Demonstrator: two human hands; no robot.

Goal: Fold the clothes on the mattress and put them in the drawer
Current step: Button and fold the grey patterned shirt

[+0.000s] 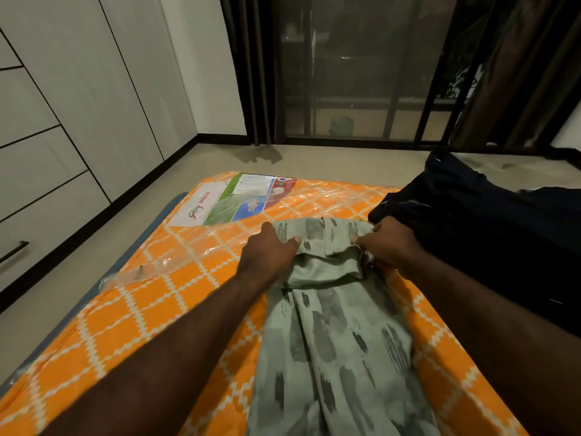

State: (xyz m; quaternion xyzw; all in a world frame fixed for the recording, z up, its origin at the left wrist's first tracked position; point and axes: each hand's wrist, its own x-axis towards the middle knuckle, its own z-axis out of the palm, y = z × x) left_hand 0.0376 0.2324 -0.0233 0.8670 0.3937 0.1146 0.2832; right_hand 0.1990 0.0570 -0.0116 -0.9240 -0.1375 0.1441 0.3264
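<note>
In the head view, the green shirt (333, 325) lies lengthwise on the mattress (176, 294), its lower part running toward the person and out of the bottom of the picture. Both hands are at its far end. The left hand (267, 251) grips the left side of the upper part, the thumb lying on top of the cloth and the other fingers curled at the edge. The right hand (390, 243) pinches the right side, its fingers curled into the bunched cloth. Probably the two hands hold the shoulders in this way to keep the shirt straight while a fold is made, so the folding step looks in progress.

The dark clothes (471, 221) are piled just beside the right hand, so there is little room on that side. To the left of the shirt the orange surface is bare up to the mattress edge, and the label (239, 199) lies under plastic near the far edge. Beyond a strip of floor (94, 256) the drawers (47, 215) stand shut, well apart from the shirt
</note>
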